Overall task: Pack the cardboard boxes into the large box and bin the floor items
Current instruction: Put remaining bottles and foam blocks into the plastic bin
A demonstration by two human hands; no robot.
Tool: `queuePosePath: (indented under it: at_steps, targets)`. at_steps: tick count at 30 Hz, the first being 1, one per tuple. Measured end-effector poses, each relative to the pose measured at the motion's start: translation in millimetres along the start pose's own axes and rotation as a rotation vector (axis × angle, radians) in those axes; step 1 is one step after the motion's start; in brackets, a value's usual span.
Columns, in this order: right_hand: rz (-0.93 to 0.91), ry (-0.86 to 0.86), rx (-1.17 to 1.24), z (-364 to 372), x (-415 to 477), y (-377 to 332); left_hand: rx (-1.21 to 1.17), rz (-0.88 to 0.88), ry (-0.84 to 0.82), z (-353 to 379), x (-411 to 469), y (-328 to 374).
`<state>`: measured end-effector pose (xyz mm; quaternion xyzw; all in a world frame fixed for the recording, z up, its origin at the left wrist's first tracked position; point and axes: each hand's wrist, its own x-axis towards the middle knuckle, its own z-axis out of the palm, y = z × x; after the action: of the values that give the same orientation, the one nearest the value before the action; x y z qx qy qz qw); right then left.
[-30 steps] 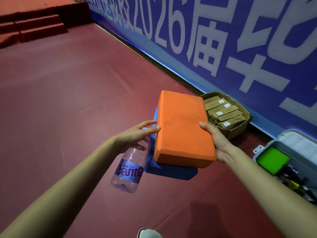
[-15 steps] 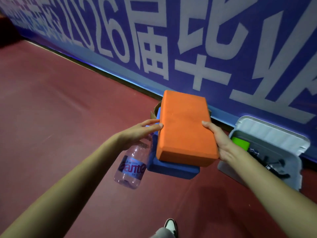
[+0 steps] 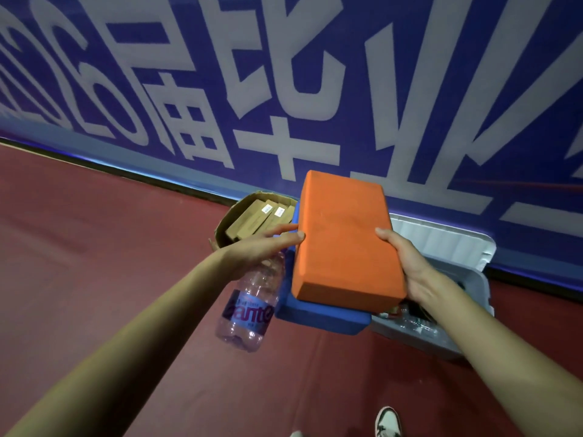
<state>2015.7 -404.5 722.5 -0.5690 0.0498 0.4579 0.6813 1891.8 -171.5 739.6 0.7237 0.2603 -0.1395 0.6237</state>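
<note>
Orange block [image 3: 344,244], long axis toward wall [image 3: 315,74], right grip [image 3: 407,266] clasping it, left grip [image 3: 262,250] holding bottle [image 3: 249,313]

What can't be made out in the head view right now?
Grey bin contents: head view, mostly behind the orange block, blue block and right hand; the rest is dark blur.
Large cardboard box: right side hidden by the orange block; labels on the small boxes too small to read.
Bottle neck: covered by the left hand, so the grip is unseen.
Shoe: cut by the bottom edge.
</note>
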Motion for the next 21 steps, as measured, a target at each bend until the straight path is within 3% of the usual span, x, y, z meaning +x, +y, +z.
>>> queuePosePath:
  at_steps: [12,21]
  targets:
    - [0.085,0.032,-0.042,-166.1,76.2,-93.4,-0.069,-0.034,-0.087,115.1,157.9,66.3]
    - [0.106,0.156,-0.029,-264.6,142.0,-139.8,-0.067,-0.122,-0.163,174.7,275.5,114.5]
